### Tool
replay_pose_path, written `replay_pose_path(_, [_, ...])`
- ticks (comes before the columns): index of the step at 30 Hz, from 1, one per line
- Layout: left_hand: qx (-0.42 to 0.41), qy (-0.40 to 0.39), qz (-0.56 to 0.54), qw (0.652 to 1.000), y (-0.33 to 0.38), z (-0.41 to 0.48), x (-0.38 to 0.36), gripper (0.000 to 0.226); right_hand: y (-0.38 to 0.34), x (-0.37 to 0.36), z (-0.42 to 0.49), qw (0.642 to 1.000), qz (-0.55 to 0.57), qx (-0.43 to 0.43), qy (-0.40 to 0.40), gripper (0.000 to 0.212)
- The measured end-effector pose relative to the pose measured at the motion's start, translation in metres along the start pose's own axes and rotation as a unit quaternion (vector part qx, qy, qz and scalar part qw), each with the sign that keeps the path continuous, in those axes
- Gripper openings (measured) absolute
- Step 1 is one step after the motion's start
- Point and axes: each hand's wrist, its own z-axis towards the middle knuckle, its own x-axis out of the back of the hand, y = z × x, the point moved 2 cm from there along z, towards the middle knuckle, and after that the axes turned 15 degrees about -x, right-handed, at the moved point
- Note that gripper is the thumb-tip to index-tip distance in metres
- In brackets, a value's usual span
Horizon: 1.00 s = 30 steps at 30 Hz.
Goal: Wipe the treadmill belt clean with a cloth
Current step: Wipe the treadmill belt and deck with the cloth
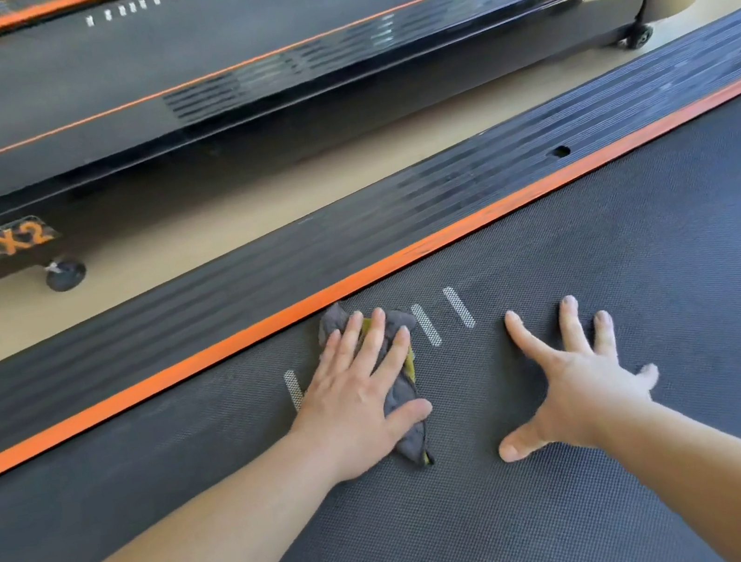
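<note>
A dark textured treadmill belt (578,275) fills the lower right of the head view, with short white dashes printed on it. A crumpled grey cloth (408,426) with a yellow-green side lies on the belt close to the orange stripe. My left hand (362,395) presses flat on the cloth, fingers straight and pointing toward the stripe. My right hand (575,374) rests on the bare belt to the right of the cloth, fingers spread wide, apart from the cloth.
An orange stripe (268,325) and a ribbed black side rail (287,265) border the belt's far edge. Beyond a strip of pale floor (212,228) stands a second black treadmill (178,82) on small wheels, marked TT-X2.
</note>
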Motion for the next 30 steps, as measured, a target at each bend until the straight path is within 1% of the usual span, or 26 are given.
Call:
replay_pose_path(1, [0.005, 0.019, -0.008, 1.0, -0.002, 0.002, -0.005, 0.078, 0.0, -0.002, 0.003, 1.0, 0.001, 0.001, -0.001, 0.16])
replay_pose_path(3, [0.012, 0.098, -0.047, 0.994, -0.001, 0.007, -0.005, 0.071, 0.0, -0.002, 0.005, 1.0, -0.002, 0.0, -0.002, 0.16])
replay_pose_path(5, [0.02, 0.194, -0.143, 0.97, 0.006, 0.023, 0.005, 0.067, 0.001, -0.004, 0.007, 1.0, -0.002, -0.001, 0.005, 0.16])
replay_pose_path(6, [0.013, 0.226, -0.18, 0.957, 0.012, 0.039, 0.014, 0.066, 0.001, -0.005, 0.008, 1.0, -0.002, 0.0, 0.007, 0.16])
replay_pose_path(7, [-0.012, 0.252, -0.186, 0.95, 0.018, 0.058, 0.024, 0.064, 0.001, -0.005, 0.009, 1.0, -0.003, 0.0, 0.007, 0.16])
replay_pose_path(8, [-0.052, 0.265, -0.16, 0.95, 0.024, 0.079, 0.031, 0.062, 0.0, -0.004, 0.01, 1.0, -0.005, 0.0, 0.006, 0.16])
replay_pose_path(9, [-0.098, 0.26, -0.116, 0.954, 0.03, 0.101, 0.036, 0.061, 0.001, -0.004, 0.01, 1.0, -0.006, -0.003, 0.005, 0.159])
replay_pose_path(10, [-0.132, 0.232, -0.073, 0.961, 0.034, 0.12, 0.038, 0.061, 0.001, -0.004, 0.012, 1.0, -0.008, -0.004, 0.002, 0.159])
replay_pose_path(11, [-0.151, 0.176, -0.042, 0.972, 0.034, 0.135, 0.037, 0.063, 0.0, -0.005, 0.013, 1.0, -0.008, -0.005, 0.0, 0.159])
replay_pose_path(13, [-0.155, 0.077, 0.002, 0.985, 0.025, 0.149, 0.024, 0.064, 0.0, -0.005, 0.014, 1.0, -0.008, -0.008, -0.004, 0.16])
replay_pose_path(14, [-0.15, 0.061, 0.005, 0.987, 0.021, 0.148, 0.018, 0.064, 0.0, -0.005, 0.014, 1.0, -0.009, -0.008, -0.003, 0.161])
replay_pose_path(18, [-0.131, 0.071, -0.023, 0.989, 0.017, 0.131, 0.015, 0.072, -0.001, -0.004, 0.013, 1.0, -0.006, -0.007, -0.002, 0.161])
replay_pose_path(22, [-0.124, 0.076, -0.023, 0.989, 0.009, 0.104, 0.013, 0.069, -0.001, -0.002, 0.011, 1.0, -0.006, -0.009, -0.004, 0.161])
replay_pose_path(26, [-0.1, 0.07, 0.015, 0.992, -0.009, 0.034, 0.008, 0.063, -0.003, -0.002, 0.005, 1.0, 0.004, -0.009, -0.006, 0.16])
replay_pose_path(30, [-0.038, 0.06, 0.036, 0.997, -0.031, -0.058, -0.001, 0.059, -0.004, 0.002, -0.001, 1.0, 0.002, -0.016, -0.012, 0.161])
